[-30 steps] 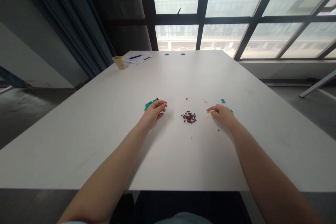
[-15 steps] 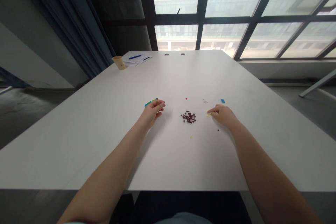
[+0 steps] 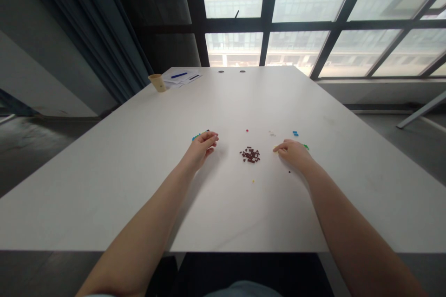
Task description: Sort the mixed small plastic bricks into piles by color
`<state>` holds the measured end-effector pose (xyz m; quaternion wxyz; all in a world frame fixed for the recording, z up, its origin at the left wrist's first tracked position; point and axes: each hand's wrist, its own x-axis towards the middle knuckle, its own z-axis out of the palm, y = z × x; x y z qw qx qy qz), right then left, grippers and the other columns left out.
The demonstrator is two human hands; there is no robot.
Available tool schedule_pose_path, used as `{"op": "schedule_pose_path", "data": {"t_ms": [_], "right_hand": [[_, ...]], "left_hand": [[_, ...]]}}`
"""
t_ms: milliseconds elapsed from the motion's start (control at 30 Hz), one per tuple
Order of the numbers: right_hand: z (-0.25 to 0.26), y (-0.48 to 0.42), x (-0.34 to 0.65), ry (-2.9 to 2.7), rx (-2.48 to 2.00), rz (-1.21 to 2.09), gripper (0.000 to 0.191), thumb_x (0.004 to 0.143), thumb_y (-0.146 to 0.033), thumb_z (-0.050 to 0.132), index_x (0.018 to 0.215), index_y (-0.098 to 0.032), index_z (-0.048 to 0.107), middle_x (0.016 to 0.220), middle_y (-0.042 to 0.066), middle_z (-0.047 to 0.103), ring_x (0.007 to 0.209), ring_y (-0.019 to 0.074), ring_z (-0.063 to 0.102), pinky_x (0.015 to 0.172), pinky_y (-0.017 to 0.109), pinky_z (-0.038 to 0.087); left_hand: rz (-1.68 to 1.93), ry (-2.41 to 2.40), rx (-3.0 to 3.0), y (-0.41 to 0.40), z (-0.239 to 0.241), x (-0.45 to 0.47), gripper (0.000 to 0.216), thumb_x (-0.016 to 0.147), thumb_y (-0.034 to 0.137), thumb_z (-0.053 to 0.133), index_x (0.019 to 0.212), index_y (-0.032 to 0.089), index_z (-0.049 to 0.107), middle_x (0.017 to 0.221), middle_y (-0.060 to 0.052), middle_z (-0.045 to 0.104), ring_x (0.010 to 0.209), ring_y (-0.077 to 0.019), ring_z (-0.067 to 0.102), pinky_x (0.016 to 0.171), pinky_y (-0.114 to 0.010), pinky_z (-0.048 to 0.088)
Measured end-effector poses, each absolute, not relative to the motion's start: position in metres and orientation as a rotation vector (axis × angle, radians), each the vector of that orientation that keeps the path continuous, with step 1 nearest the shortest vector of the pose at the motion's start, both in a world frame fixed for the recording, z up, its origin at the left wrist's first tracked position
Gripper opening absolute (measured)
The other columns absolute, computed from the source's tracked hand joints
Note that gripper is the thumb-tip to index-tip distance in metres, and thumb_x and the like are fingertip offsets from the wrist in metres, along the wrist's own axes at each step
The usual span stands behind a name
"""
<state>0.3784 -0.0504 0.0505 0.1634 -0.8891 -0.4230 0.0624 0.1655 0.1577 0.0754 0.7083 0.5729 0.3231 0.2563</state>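
My left hand [image 3: 201, 149] hovers over the table left of the middle, its fingers curled together; whatever is between the fingertips is too small to make out. Behind its knuckles shows part of a blue and green cluster of toy bricks [image 3: 196, 137], mostly hidden by the hand. My right hand [image 3: 291, 152] rests low at the right, finger and thumb closed at a few pale yellow bricks [image 3: 275, 149], which it partly covers. Between the hands lies a loose pile of dark brown bricks [image 3: 250, 155]. Green bricks [image 3: 305, 147] peek out behind my right hand.
Around the pile lie a red brick [image 3: 247, 130], white bricks [image 3: 272, 134], blue bricks [image 3: 295, 133], a yellow piece [image 3: 253, 181] and a black piece [image 3: 289, 172]. Farther left on the white table [image 3: 244, 102] are a paper cup [image 3: 158, 84], papers and a blue pen [image 3: 179, 75].
My right hand has shifted slightly left, covering more of the pale yellow bricks and uncovering green bricks behind it. My left hand has hardly moved.
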Motion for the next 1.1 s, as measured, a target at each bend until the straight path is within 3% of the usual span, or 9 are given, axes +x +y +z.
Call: {"op": "schedule_pose_path", "data": {"t_ms": [367,567,767,1100], "right_hand": [[0.051,-0.051,0.382,-1.193,-2.493,0.090,0.030,0.073,-0.020,0.043,0.081,-0.024,0.072,0.079,0.002,0.060,0.066,0.0122,0.050,0.066,0.025,0.035],[0.054,-0.052,0.382,-1.151,-2.369,-0.009,0.030,0.071,-0.019,0.043,0.081,-0.020,0.071,0.073,0.002,0.058,0.062,0.0123,0.048,0.066,0.026,0.036],[0.058,-0.053,0.378,-1.152,-2.284,-0.027,0.029,0.071,-0.019,0.042,0.078,-0.021,0.070,0.068,0.001,0.056,0.057,0.0116,0.046,0.064,0.026,0.037],[0.064,-0.052,0.372,-1.171,-2.257,0.008,0.030,0.070,-0.018,0.042,0.080,-0.019,0.070,0.070,0.002,0.058,0.056,0.0112,0.046,0.063,0.026,0.036]], "left_hand": [[0.578,0.697,1.361,0.160,0.077,0.164,0.024,0.058,0.034,0.069,0.074,0.018,0.060,0.071,0.001,0.055,0.060,-0.0071,0.048,0.051,-0.017,0.034],[0.722,0.991,2.274,0.203,0.074,0.141,0.011,0.066,0.024,0.059,0.069,0.020,0.068,0.074,-0.006,0.062,0.068,-0.0179,0.053,0.065,-0.028,0.039],[0.316,1.098,2.616,0.222,0.053,0.134,0.016,0.067,0.027,0.056,0.072,0.022,0.071,0.081,-0.009,0.066,0.074,-0.0234,0.058,0.065,-0.029,0.040],[0.219,1.323,2.716,0.202,0.052,0.143,0.021,0.069,0.027,0.053,0.078,0.020,0.071,0.087,-0.013,0.067,0.077,-0.0259,0.060,0.062,-0.030,0.040]]}}
